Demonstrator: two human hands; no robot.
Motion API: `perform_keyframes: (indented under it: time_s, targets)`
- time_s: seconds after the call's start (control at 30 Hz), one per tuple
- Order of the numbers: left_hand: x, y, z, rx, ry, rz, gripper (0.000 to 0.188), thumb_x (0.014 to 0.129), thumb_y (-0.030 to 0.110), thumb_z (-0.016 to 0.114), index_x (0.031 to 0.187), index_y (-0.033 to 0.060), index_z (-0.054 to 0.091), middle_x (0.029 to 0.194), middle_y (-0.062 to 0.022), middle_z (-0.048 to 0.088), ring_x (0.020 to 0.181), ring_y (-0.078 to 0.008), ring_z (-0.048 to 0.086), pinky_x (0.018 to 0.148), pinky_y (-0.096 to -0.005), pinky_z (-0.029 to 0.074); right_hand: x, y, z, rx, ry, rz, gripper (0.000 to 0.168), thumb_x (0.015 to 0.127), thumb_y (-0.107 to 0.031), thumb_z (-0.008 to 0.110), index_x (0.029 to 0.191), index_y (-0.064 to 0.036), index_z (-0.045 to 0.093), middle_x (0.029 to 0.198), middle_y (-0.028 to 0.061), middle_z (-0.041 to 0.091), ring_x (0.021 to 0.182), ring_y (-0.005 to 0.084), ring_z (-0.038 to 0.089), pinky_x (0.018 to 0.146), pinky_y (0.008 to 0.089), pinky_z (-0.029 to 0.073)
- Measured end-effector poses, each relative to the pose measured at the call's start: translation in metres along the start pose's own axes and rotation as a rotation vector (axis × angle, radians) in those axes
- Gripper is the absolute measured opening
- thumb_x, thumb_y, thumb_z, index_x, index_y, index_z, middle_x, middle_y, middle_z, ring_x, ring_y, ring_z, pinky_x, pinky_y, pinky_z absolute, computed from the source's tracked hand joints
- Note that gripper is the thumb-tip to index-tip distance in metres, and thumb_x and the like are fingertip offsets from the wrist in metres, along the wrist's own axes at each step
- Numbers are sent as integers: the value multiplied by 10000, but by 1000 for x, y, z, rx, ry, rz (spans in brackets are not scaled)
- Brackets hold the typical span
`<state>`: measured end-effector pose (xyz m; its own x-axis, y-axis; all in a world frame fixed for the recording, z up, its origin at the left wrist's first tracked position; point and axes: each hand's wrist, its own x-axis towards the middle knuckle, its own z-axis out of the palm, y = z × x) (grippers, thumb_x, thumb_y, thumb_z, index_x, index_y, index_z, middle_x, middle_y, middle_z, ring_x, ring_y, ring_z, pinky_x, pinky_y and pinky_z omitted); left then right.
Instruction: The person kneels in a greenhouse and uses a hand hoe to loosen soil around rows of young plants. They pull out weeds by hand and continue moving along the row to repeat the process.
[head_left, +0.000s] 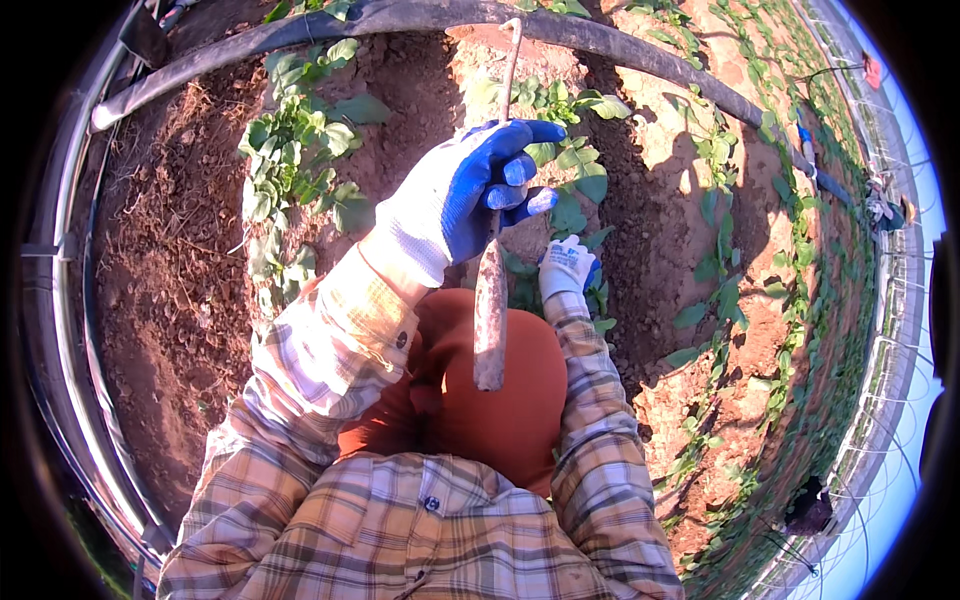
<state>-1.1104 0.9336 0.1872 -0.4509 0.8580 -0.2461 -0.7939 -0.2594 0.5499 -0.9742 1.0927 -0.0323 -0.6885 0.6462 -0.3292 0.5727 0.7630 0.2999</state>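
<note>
My left hand (487, 187), in a white glove with a blue-coated palm, is raised in front of me. It grips a hand hoe (490, 322) by the upper end of its worn wooden handle. The hoe's thin, bent metal shank (511, 71) extends away from me to a rusty blade (480, 33) near a black pipe. Lower and to the right, my right hand (568, 266), gloved the same way, reaches down among the leaves of a green crop plant (574, 187). Its fingertips are mostly hidden, so I cannot tell whether they hold anything.
A thick black pipe (645, 64) arches across the far side. Leafy plants (300, 150) grow on the left. More crop rows (724, 225) run along the right, with furrows between. Metal rails (67, 255) border the left. Someone (889, 210) appears far off right.
</note>
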Motion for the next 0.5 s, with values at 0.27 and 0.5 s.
perform_keyframes:
  time_s: [0.27, 0.5]
  targets:
    - [-3, 6, -2, -19, 6, 15, 404, 977, 199, 388, 1290, -55, 417, 642, 62, 392, 474, -24, 325, 813, -273, 496, 1, -4, -3, 34, 44, 28, 222, 893, -192, 477, 962, -109, 670, 1059, 82, 566, 974, 260, 585, 821, 409, 442]
    - [-9, 12, -8, -37, -1, 25, 385, 978, 185, 382, 1284, -42, 435, 640, 72, 373, 472, -16, 322, 806, -257, 495, -23, 15, 1, 362, 186, 34, 187, 783, -232, 657, 939, -130, 663, 1086, 114, 554, 978, 284, 574, 824, 417, 441]
